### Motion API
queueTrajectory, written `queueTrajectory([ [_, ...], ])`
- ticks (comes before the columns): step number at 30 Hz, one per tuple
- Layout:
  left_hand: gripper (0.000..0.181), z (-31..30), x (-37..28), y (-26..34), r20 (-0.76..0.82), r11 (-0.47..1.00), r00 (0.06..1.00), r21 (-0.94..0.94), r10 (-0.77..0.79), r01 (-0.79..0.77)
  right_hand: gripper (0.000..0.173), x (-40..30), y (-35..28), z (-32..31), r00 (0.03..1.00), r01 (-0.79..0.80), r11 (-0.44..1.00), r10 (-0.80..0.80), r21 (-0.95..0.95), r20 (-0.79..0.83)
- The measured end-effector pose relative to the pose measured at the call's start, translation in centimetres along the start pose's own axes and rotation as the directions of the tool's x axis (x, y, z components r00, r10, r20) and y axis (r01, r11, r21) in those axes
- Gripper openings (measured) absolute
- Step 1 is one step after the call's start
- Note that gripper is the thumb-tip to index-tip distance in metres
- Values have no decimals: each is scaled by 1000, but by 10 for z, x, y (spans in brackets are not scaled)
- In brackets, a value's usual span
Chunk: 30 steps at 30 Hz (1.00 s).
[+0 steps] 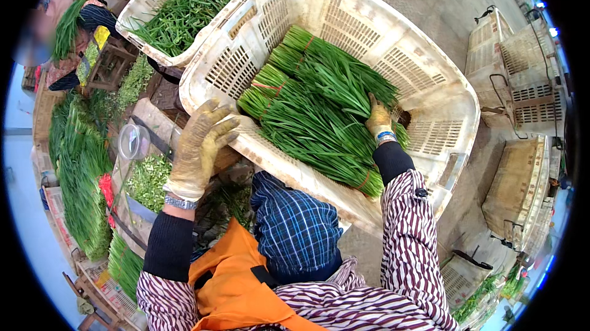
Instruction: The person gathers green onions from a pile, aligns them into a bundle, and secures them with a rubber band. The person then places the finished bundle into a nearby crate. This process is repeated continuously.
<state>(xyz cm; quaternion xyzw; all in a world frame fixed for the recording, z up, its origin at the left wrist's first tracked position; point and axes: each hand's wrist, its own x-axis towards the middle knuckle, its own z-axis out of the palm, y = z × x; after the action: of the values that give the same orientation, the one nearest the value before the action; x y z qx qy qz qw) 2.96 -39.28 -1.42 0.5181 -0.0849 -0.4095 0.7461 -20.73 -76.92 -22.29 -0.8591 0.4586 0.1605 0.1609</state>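
Note:
My left hand (201,146), in a stained rubber glove, is raised at the near left corner of a white plastic crate (428,59). Its fingers are apart and hold nothing. Inside the crate lie several bundles of garlic chives (318,123), tied with red bands, most with pale stem ends toward the left. One bundle's pale end points toward me. My right hand (380,118), also gloved, reaches into the crate and touches the leaf ends at the right. Some of its fingers are hidden among the leaves, so its grip is unclear.
Behind stands another crate (131,31) heaped with loose greens. At left, a bench (152,114) bears a clear plastic tub (133,141) and trimmings (150,179), beside piled chives (83,169). A person (69,31) there holds a bunch. More crates (516,192) stand at right.

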Motion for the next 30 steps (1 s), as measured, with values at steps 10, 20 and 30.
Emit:
queueTrajectory([
  [10,67,-48,-42,15,-102,1000,995,11,15,-14,35,-63,32,7,920,-50,953,161,299,-358],
  [20,61,-46,-58,8,-155,995,986,-82,-67,55,68,-64,51,34,990,-139,989,140,-49,27],
  [30,49,-4,-35,-12,-93,953,989,292,111,-79,74,-31,10,57,999,41,913,-25,405,-45],
])
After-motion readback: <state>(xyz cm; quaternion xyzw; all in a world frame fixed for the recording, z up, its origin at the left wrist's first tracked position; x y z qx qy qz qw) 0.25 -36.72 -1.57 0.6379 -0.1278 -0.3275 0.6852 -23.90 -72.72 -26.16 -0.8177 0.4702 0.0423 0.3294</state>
